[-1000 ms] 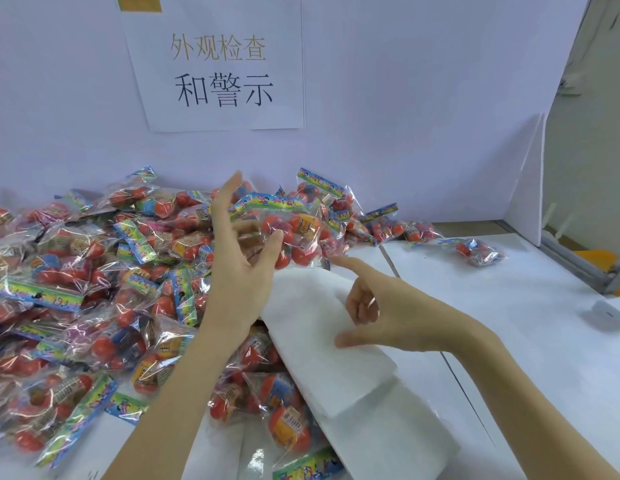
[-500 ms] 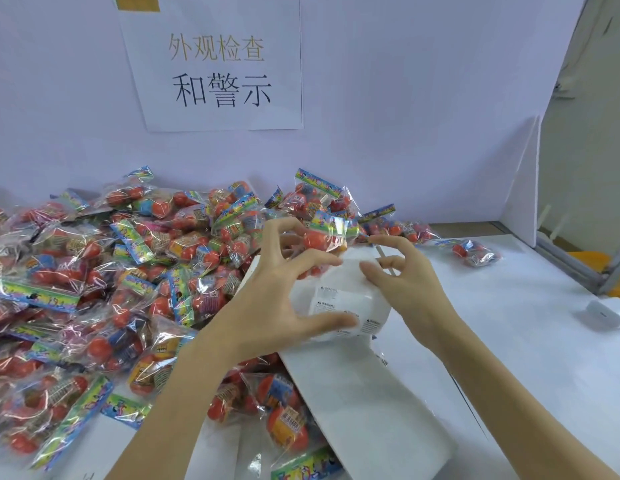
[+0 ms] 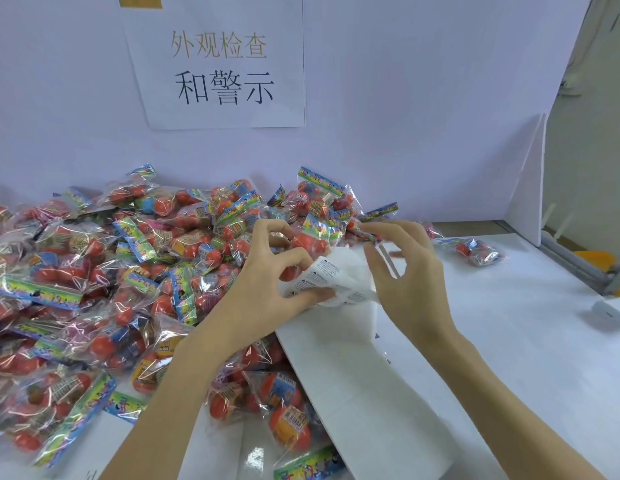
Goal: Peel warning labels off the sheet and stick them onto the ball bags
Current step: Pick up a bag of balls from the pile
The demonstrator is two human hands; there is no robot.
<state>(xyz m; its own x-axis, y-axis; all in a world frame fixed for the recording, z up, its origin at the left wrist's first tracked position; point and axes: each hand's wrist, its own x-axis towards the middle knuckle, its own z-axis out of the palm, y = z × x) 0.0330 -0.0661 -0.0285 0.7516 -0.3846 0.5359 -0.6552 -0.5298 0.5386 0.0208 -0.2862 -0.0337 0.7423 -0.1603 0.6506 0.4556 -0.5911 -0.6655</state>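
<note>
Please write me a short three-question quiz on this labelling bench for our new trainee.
1. True or false: the left hand pinches the curled label sheet.
2. Where does the single ball bag that lies apart from the pile of ball bags sit?
A. to the right of the pile, near the white partition
B. on the wall sign
C. in the right hand
3. Fill in: the right hand hovers with curled fingers beside the ____.

Key: 1 true; 2 A; 3 label sheet.
</note>
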